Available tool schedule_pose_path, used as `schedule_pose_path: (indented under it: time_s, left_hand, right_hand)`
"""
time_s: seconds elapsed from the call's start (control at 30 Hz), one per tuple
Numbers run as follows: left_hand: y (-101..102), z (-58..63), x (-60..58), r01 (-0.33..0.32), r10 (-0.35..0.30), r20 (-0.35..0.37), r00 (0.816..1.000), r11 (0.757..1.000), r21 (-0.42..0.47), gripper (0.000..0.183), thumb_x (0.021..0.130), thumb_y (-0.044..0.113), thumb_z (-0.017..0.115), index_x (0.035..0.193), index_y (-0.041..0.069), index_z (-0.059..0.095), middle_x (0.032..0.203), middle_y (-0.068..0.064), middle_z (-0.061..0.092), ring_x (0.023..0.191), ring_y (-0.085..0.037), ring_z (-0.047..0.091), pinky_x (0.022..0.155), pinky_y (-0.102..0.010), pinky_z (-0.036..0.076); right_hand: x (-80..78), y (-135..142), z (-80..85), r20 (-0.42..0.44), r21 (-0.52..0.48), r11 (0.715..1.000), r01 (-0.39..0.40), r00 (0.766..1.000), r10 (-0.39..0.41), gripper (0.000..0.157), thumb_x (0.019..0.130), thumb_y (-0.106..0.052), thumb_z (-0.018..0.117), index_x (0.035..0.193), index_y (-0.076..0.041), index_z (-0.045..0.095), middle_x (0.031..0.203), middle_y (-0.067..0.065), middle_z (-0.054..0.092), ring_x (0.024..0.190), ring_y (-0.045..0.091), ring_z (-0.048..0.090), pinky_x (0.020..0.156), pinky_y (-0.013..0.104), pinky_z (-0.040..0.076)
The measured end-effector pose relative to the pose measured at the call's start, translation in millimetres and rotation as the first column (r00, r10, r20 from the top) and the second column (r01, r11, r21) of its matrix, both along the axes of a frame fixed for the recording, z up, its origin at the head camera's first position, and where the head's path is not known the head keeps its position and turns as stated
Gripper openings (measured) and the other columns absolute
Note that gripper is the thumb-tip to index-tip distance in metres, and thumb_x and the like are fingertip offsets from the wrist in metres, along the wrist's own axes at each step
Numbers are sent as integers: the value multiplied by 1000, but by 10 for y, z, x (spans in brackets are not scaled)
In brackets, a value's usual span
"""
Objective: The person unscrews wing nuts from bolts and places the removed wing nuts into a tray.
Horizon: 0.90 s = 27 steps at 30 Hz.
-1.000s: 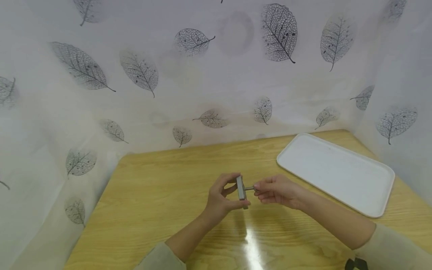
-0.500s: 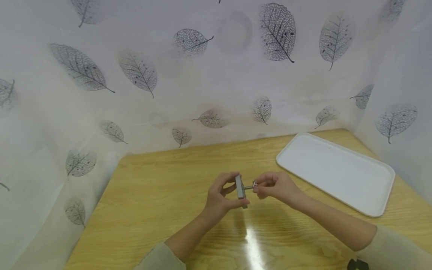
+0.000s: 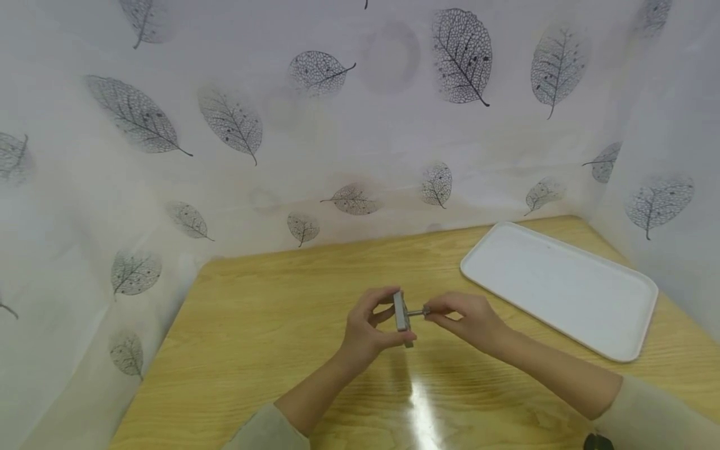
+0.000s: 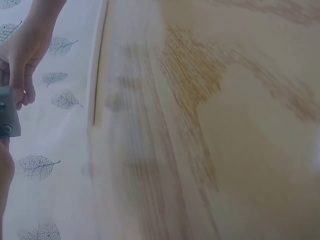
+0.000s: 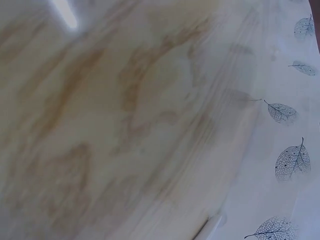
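Note:
My left hand (image 3: 365, 331) holds a small grey metal block (image 3: 400, 311) upright over the wooden table, fingers at its top and thumb at its bottom edge. From the block's right face a thin metal bolt (image 3: 415, 312) sticks out sideways. The thumb and fingers of my right hand (image 3: 472, 319) pinch the bolt's outer end, covering part of it. In the left wrist view, the metal block (image 4: 9, 112) shows round holes in its face, with the right hand (image 4: 25, 60) above it. How deep the bolt sits is hidden.
A white rectangular tray (image 3: 562, 287) lies at the table's right side. The wooden table (image 3: 270, 312) has a bright light reflection near the front. Leaf-patterned white sheeting (image 3: 360, 137) hangs behind and at both sides.
The right fingers have opened slightly from the bolt's end, showing its head, then pinched it again in a changed finger position. The left hand and block have hardly moved.

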<state>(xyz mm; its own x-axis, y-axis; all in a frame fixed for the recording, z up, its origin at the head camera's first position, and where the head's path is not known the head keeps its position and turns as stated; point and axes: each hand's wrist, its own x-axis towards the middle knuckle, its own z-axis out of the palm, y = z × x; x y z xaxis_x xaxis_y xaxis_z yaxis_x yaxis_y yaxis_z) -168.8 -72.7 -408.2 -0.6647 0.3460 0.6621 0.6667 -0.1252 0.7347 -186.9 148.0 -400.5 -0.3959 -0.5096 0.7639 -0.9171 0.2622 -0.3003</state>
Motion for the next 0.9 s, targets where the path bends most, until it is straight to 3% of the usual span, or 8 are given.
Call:
schedule_pose_path:
  time_s: [0.1, 0.27, 0.47, 0.63, 0.73, 0.83, 0.87, 0.9]
  left_hand:
    - [7, 6, -2, 0, 0, -16, 1000, 1000, 2, 72, 64, -12, 79, 128, -8, 45, 119, -30, 47, 109, -22, 53, 97, -38, 52]
    - [7, 5, 8, -5, 5, 17, 1000, 1000, 1, 72, 65, -11, 80, 128, -6, 46, 118, -29, 48, 109, -19, 52, 98, -36, 52]
    - [5, -7, 12, -15, 16, 24, 1000, 1000, -7, 70, 66, -9, 80, 127, -6, 47, 118, -28, 49, 109, -24, 53, 98, -35, 52]
    - [4, 6, 18, -29, 29, 29, 999, 999, -19, 70, 65, -10, 80, 127, -5, 47, 119, -27, 49, 109, -25, 53, 99, -35, 52]
    - [5, 21, 23, -32, 33, 46, 998, 999, -23, 72, 65, -10, 80, 128, -2, 47, 120, -25, 50, 110, -28, 52, 99, -34, 51]
    - [3, 33, 32, -34, 35, 63, 997, 999, -22, 72, 64, -9, 81, 128, -1, 48, 121, -22, 50, 111, -31, 52, 100, -34, 51]
    - [3, 36, 36, -35, 36, 66, 997, 999, -22, 72, 64, -9, 81, 128, -1, 48, 121, -21, 51, 111, -31, 52, 99, -34, 51]
    - [2, 38, 39, -36, 37, 68, 997, 999, -21, 72, 64, -9, 81, 128, -1, 48, 121, -20, 51, 111, -31, 52, 99, -34, 51]
  right_hand:
    - [-30, 9, -15, -143, 24, 999, 32, 989, -28, 29, 97, -28, 53, 89, -5, 69, 81, 2, 71, 70, 13, 68, 66, 13, 58]
    - [-58, 31, -47, -298, 68, 996, 56, 954, -34, 32, 101, -23, 47, 90, -3, 69, 81, 2, 70, 71, 14, 66, 66, 18, 59]
    - [-56, 42, -62, -296, 93, 991, 91, 953, -60, 36, 97, -32, 52, 96, 0, 68, 86, 6, 70, 75, 16, 67, 67, 20, 60]
    - [-46, 60, -68, -282, 45, 995, 93, 956, -77, 47, 90, -42, 58, 95, 4, 67, 87, 12, 70, 75, 22, 67, 69, 25, 60]
    - [-8, 67, -59, -222, 16, 993, 116, 969, -110, 50, 93, -42, 54, 94, 5, 67, 88, 13, 70, 75, 23, 68, 69, 25, 61]
    - [74, 59, -22, 41, 14, 985, 172, 984, -172, 41, 99, -35, 49, 95, 2, 68, 88, 9, 71, 74, 17, 68, 65, 20, 60]
    - [100, 51, -2, 171, 19, 981, 192, 966, -193, 38, 100, -32, 49, 96, 0, 69, 86, 8, 72, 73, 15, 68, 64, 19, 60]
    - [122, 39, 21, 315, 22, 978, 207, 927, -204, 35, 100, -30, 49, 97, -1, 69, 85, 7, 72, 73, 15, 68, 64, 18, 60]
